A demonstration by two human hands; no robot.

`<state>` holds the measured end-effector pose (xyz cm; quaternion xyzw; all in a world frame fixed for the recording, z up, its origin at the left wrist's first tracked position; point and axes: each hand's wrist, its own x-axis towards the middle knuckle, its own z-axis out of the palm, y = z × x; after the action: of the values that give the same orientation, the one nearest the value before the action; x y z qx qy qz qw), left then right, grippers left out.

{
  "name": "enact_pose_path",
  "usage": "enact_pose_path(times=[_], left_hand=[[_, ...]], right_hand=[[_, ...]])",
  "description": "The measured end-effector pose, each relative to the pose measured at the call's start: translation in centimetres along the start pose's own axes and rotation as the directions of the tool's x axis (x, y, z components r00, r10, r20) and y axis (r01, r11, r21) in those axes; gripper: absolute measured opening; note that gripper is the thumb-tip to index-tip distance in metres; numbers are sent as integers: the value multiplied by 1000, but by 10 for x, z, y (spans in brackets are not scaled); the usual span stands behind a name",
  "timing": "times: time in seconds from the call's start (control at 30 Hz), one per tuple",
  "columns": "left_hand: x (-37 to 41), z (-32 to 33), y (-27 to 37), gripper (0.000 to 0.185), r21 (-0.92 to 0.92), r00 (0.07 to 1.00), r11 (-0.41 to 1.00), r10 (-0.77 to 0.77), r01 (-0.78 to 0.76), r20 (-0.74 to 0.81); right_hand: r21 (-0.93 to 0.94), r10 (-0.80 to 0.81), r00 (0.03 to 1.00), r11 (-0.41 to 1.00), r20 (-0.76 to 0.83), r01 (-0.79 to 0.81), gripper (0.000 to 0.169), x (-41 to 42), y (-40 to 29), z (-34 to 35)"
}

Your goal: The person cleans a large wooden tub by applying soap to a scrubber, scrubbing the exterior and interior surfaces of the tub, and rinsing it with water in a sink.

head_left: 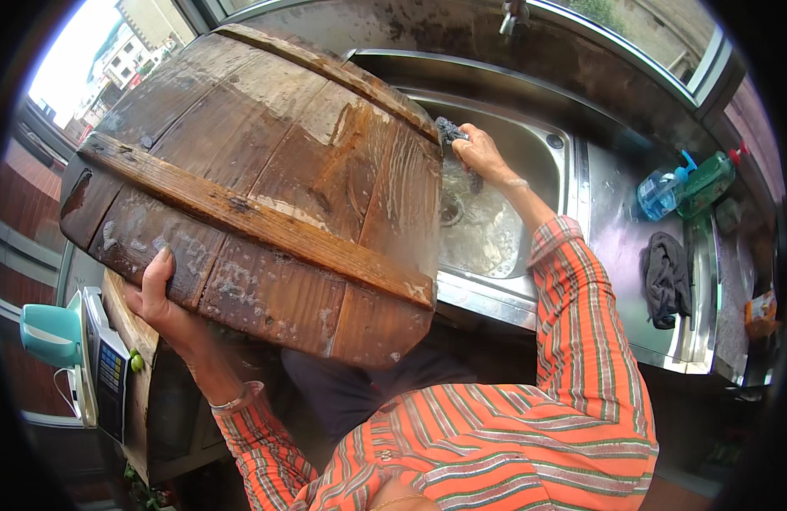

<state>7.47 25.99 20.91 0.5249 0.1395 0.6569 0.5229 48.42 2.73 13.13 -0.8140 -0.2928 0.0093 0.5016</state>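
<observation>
A large wet wooden panel [291, 172], made of planks with two battens across it, is tilted before me over the left side of the sink. Soap suds and pale worn patches mark its face. My left hand [154, 287] grips its lower left edge, thumb on top and the other fingers mostly hidden underneath. At the panel's right edge, my right hand [479, 153] holds a dark, crumpled scrubbing cloth [449, 131] against the wood. Below that hand, shallow cloudy water lies in the stainless steel sink [562, 185].
A faucet [511, 18] projects above the sink's back. To the right are a blue pump bottle [663, 191], a green bottle [706, 185] and a dark cloth [666, 278]. At left, a digital scale [109, 377] and a teal container [48, 333] stand by a wooden surface [135, 418].
</observation>
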Motion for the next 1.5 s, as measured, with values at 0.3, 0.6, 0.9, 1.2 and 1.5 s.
enact_pose_path(times=[0.3, 0.6, 0.9, 1.2, 1.5], left_hand=[[-13, 18, 21, 46, 12, 999, 999, 45, -45, -18], [-9, 13, 10, 40, -137, 1000, 990, -10, 12, 14], [2, 8, 14, 44, -100, 995, 994, -36, 45, 92], [4, -2, 4, 45, -96, 990, 987, -135, 131, -32], [13, -11, -26, 38, -120, 975, 969, -221, 216, -27]], right_hand=[[87, -788, 564, 598, 248, 797, 48, -91, -129, 103], [-297, -490, 862, 849, -133, 437, 34, 12, 43, 66], [-429, -508, 821, 822, -260, 373, 24, -5, -14, 65], [255, -850, 441, 512, 290, 820, 46, -143, -99, 50], [143, -893, 188, 266, 409, 953, 43, -125, -52, 19]])
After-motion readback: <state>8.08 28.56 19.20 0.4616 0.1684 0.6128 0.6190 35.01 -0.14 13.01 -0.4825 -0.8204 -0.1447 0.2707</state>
